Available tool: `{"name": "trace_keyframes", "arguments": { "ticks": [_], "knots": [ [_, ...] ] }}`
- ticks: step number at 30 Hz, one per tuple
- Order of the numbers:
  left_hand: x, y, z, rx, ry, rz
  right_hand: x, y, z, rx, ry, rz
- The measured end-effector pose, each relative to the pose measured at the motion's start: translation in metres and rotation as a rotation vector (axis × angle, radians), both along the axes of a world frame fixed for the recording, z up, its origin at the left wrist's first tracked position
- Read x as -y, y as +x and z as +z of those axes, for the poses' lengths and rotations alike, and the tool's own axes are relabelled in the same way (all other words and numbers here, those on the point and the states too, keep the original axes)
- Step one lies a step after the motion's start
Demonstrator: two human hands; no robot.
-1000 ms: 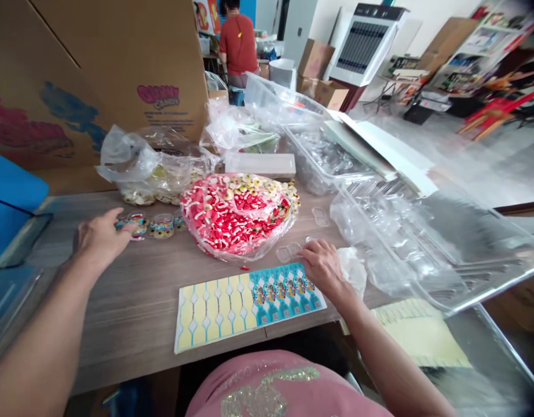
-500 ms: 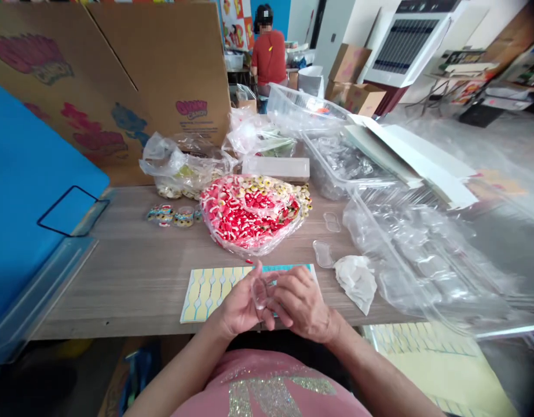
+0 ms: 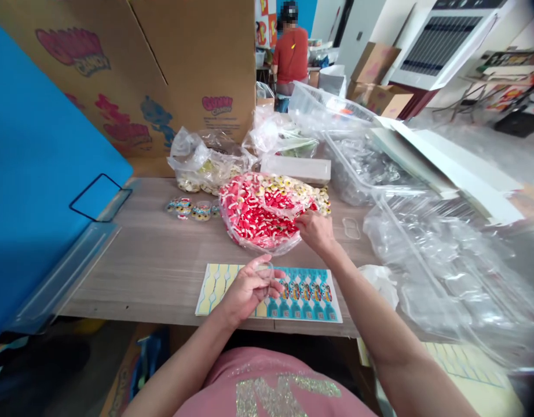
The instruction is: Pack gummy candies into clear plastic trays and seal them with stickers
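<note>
My left hand [image 3: 249,291] holds a small clear plastic container [image 3: 264,271] over the sticker sheet [image 3: 308,295], which is part yellow and part blue with printed labels. My right hand [image 3: 314,227] reaches to the right side of the plastic bag of red and white gummy candies [image 3: 267,214]. Its fingers are pinched at the candies, and whatever lies between them is hidden. Round yellow-and-white gummies [image 3: 288,186] lie along the far side of that bag.
Filled small packs [image 3: 184,207] lie left of the candy. Behind stand another candy bag [image 3: 206,168], a white box [image 3: 296,168] and a big carton [image 3: 197,52]. Clear trays [image 3: 441,260] and crumpled white paper [image 3: 380,282] are on the right. A person in red [image 3: 292,55] works farther back.
My right hand has left the clear container and moved forward to the candy bag. The left hand keeps the container, and more of the sticker sheet shows. The whole view has shifted right.
</note>
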State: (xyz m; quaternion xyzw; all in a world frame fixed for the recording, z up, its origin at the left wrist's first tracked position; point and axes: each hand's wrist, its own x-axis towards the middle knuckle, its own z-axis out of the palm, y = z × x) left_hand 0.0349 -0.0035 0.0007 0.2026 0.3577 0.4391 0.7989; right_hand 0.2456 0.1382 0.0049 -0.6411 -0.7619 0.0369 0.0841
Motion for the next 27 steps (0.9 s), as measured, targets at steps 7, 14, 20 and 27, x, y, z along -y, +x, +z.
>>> {"name": "trace_keyframes", "arguments": {
  "ticks": [7, 14, 20, 27],
  "knots": [
    [-0.012, -0.006, -0.002, 0.050, 0.006, 0.111, -0.011, -0.022, -0.013, 0.098, -0.013, 0.015],
    [-0.018, -0.016, 0.000, 0.114, -0.017, 0.104, 0.030, -0.014, -0.003, -0.579, 0.073, 0.102],
    [-0.016, 0.004, -0.002, 0.190, 0.026, 0.074, 0.085, -0.049, 0.019, -0.571, 0.004, 0.290],
    [-0.007, 0.014, -0.009, 0.208, -0.012, 0.063, 0.093, -0.044, 0.036, -0.344, -0.030, 0.338]
  ]
}}
